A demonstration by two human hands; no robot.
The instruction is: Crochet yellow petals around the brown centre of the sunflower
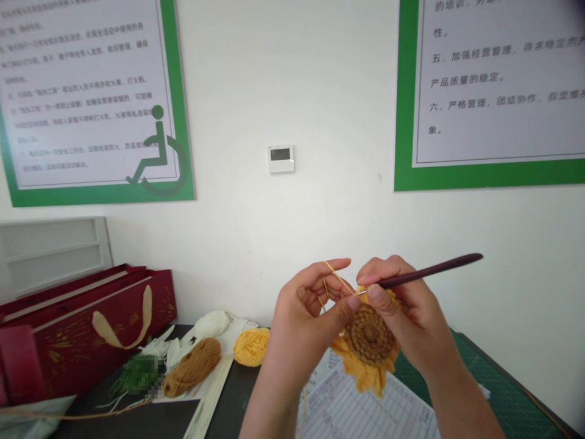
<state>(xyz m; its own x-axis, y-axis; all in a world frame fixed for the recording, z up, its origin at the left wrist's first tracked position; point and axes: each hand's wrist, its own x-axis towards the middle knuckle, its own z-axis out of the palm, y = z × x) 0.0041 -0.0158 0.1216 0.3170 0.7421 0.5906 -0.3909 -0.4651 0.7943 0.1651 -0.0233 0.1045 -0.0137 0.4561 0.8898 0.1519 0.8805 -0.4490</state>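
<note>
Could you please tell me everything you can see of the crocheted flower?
The crocheted flower looks made of yarn: a round brown centre in concentric rings, with ruffled yellow petals around it. It faces the camera, held up. The left hand grips its upper left; the right hand, holding a crochet hook, overlaps its upper right. The hook's tip is at its top edge.

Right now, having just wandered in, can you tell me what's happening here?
A person is working on a yarn flower with a brown centre and yellow edge. The left hand pinches it, with yellow yarn looped over the raised index finger. The right hand holds a slim dark-handled tool, apparently a crochet hook, its metal tip near the flower's upper edge. A brown skein and a yellow ball lie off to the left.
</note>
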